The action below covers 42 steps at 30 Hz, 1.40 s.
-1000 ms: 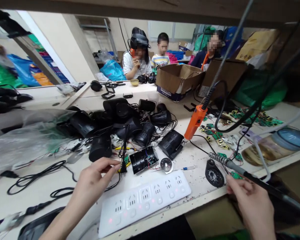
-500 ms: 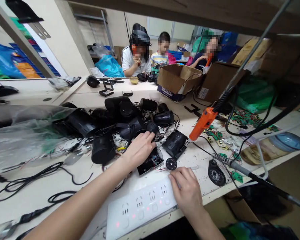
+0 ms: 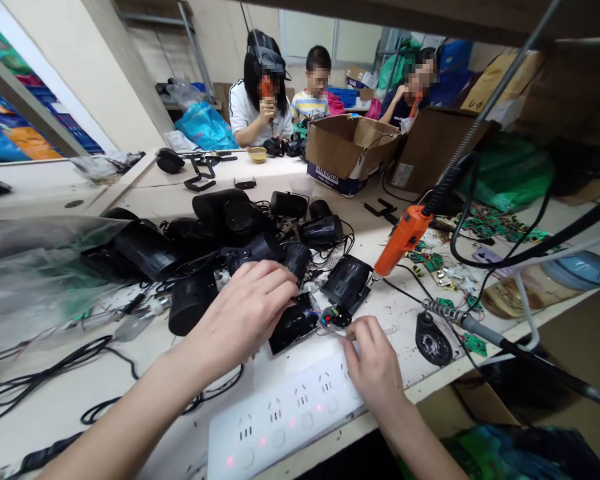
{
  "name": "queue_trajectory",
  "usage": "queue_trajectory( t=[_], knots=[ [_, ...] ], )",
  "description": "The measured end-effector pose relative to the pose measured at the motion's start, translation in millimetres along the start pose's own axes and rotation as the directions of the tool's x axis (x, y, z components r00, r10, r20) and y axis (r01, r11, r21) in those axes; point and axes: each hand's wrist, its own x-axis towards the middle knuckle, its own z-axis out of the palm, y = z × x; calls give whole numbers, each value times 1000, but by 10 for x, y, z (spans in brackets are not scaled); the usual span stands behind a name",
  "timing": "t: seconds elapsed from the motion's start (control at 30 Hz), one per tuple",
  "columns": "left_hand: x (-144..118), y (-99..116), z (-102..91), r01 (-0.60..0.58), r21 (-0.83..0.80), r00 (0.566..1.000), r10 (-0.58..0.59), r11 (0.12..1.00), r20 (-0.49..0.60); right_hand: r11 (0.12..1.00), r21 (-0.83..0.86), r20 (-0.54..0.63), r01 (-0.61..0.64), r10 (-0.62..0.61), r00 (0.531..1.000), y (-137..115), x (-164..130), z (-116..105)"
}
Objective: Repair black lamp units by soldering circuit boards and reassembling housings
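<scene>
The left hand (image 3: 245,303) lies palm down, fingers curled, over an open black plastic housing with a circuit board inside (image 3: 294,325), pressing it to the pale work surface (image 3: 130,373); it looks like a hold rather than a full grip. The right hand (image 3: 375,363), at about four o'clock from the housing, is pinched shut with its fingertips at a small round black part with coloured wires (image 3: 336,315) just beside the housing's right end; whether it grips the part itself or a thin tool lying there cannot be told.

At six o'clock from both hands sits a long white power strip with red lights lit (image 3: 285,420), and the right wrist hovers over it. At one o'clock hangs an orange electric screwdriver on a black cable (image 3: 403,240), and at three o'clock a soldering iron on a metal stand (image 3: 460,323) points towards the right hand. A pile of black cylindrical housings (image 3: 240,227) crowds the eleven o'clock side.

The risks, as I judge them: the thin wires could tear if the round part is pulled while the housing is pinned; a sleeve or wrist could brush the iron's tip; loose leads could touch the live strip; and the pile could be nudged onto the open board
</scene>
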Motion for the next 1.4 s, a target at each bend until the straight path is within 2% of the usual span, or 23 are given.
queue_trajectory(
  t=[0.17,0.33,0.43,0.5,0.6,0.63,0.7,0.8,0.9,0.97,1.03,1.1,1.17,1.27,1.4],
  knots=[
    [-376,79,5,29,-77,999,-27,997,28,985,-139,-5,98,-100,995,7,40,12],
    [-878,210,139,149,-121,987,-140,981,83,945,-235,74,229,-217,973,61,90,-24],
    [-1076,308,258,248,-138,967,-236,959,99,922,-255,106,292,-273,956,90,120,-49],
    [-1132,348,343,346,-159,937,-334,924,101,913,-244,101,328,-312,945,106,129,-70],
    [-1104,368,444,495,-179,869,-488,850,87,914,-207,31,349,-351,936,115,127,-121],
    [-1069,366,468,516,-190,856,-512,835,76,918,-191,-11,348,-356,934,109,124,-139],
    [-974,351,505,503,-215,862,-505,837,53,933,-134,-109,335,-350,930,75,116,-165],
    [-810,298,553,468,-194,883,-467,862,52,963,60,-229,261,-241,943,-32,101,-140],
    [-682,236,586,520,-163,853,-499,839,153,935,345,-212,85,-11,977,-180,85,-31],
    [-637,220,572,549,-205,834,-514,810,201,834,544,-101,-89,170,980,-271,83,62],
    [-625,242,522,553,-290,833,-520,781,190,646,715,69,-266,314,947,-338,96,142],
    [-637,300,450,525,-384,843,-526,759,114,442,814,210,-377,382,900,-372,124,196],
    [-665,378,380,482,-442,844,-536,757,3,324,844,283,-427,408,868,-383,162,220],
    [-718,498,325,438,-443,820,-549,782,-159,302,830,307,-469,454,836,-394,221,221],
    [-786,624,364,442,-406,789,-562,799,-247,318,799,325,-510,484,812,-472,287,209]
  ],
)
